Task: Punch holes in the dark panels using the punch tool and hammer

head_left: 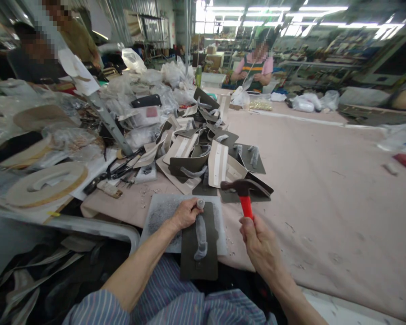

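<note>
My right hand [259, 237] is closed around the red handle of a claw hammer [245, 194], raised to the right of the work. In my left hand [186, 213] an upright setting punch [200, 204] is gripped, its round pale top showing and its lower end hidden. The punch stands at the far end of a dark grey-green panel [196, 266]. A handle [200, 237] wrapped in clear plastic runs along that panel. Beneath lies a translucent, scuffed board [160, 219]; the panel's near end overhangs the table edge towards my lap.
Beyond the board is a heap of similar panels [189, 162] with wrapped handles. Tape rolls [47, 185], pliers [122, 167] and plastic bags lie to the left, beside a slanted metal post [111, 124]. Small bits dot the pink-covered table [318, 180]. Other people work around it.
</note>
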A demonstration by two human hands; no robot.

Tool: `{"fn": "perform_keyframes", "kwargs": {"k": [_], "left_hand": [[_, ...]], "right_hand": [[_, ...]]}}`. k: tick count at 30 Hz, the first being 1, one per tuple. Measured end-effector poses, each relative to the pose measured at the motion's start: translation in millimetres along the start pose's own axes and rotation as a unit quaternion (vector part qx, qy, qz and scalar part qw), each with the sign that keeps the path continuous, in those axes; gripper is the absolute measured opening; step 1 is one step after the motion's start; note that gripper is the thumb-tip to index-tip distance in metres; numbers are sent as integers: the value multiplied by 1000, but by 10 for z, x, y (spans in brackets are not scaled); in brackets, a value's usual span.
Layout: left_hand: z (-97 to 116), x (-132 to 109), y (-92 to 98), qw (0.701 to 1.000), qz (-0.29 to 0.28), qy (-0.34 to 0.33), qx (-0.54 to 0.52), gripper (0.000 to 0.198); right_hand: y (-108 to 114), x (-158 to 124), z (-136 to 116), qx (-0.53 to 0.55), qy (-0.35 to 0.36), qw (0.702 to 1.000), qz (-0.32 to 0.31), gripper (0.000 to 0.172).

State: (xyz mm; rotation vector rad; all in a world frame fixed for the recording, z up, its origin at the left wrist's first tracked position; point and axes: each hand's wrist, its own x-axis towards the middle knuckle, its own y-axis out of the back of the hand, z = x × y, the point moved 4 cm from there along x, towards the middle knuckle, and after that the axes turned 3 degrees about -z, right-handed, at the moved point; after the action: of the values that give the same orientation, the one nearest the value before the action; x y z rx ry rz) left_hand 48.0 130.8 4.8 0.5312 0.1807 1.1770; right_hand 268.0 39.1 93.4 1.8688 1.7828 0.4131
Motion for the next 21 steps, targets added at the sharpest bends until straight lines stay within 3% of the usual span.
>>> {"fn": "perform_keyframes", "kwargs": {"k": [2,6,7,9,11,12,14,16,18,21], "left_hand": [[-26,-9,-12,1000,5,-8,4,13],[-30,-15,-18,1000,-1,-11,3,12],[-21,-16,-17,1000,-3,-12,3,12],[0,-17,-12,1000,0,-16,4,13],[11,-16,-6,1000,4,-17,2,14],[12,-15,-3,1000,6,-16,1,14],[9,-14,0,1000,6,-14,0,15],[8,-15,5,1000,5,-17,-2,14],[13,-17,8,1000,1,-23,-7,13],[21,-21,12,1000,2,-25,-11,15]], "right_hand": [[-19,108,-219,-109,92,990,6,30],[126,264,-584,-202,156,966,-53,22],[225,274,-703,-207,175,962,-31,23],[442,260,-917,-169,207,961,74,24],[572,200,-993,-86,221,950,205,25],[559,170,-968,-57,225,943,239,27],[374,157,-822,-81,223,952,192,27],[102,185,-581,-184,183,965,38,26],[-39,197,-316,-277,119,950,-74,24],[48,200,-13,-309,70,945,-76,26]]}}
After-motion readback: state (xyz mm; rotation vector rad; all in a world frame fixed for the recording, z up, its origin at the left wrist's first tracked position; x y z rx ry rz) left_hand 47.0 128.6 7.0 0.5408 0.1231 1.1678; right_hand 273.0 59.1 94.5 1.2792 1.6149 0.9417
